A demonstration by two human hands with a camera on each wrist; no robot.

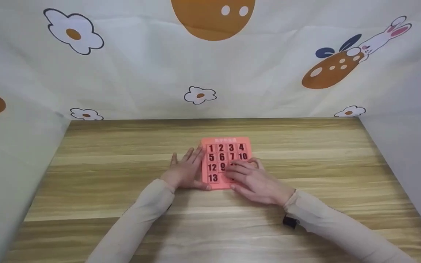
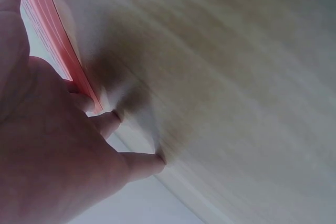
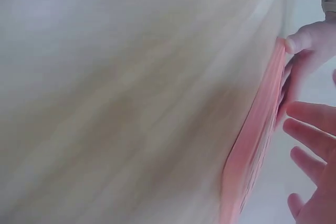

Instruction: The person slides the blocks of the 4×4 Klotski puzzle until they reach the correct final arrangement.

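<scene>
A pink sliding number puzzle (image 1: 226, 140) lies flat on the table. Its top row reads 1 to 4, the second 5, 6, 7, 10; below, 12, 9 and 13 show. A tile-free slot (image 1: 223, 178) sits right of the 13. My left hand (image 1: 185, 171) rests along the board's left side, fingers spread and mostly straight, thumb at the near left corner. In the left wrist view, its fingertips meet the board's red edge (image 2: 65, 51) and the tabletop. Over the lower right tiles, my right hand (image 1: 260, 182) reaches with extended fingers, hiding several numbers.
The wood-grain table (image 1: 122, 146) extends around the board. A pale patterned cloth (image 1: 141, 73) stands behind it, with a plain side wall (image 1: 408, 146) on the right. A black strap piece (image 1: 289, 221) hangs at my right sleeve.
</scene>
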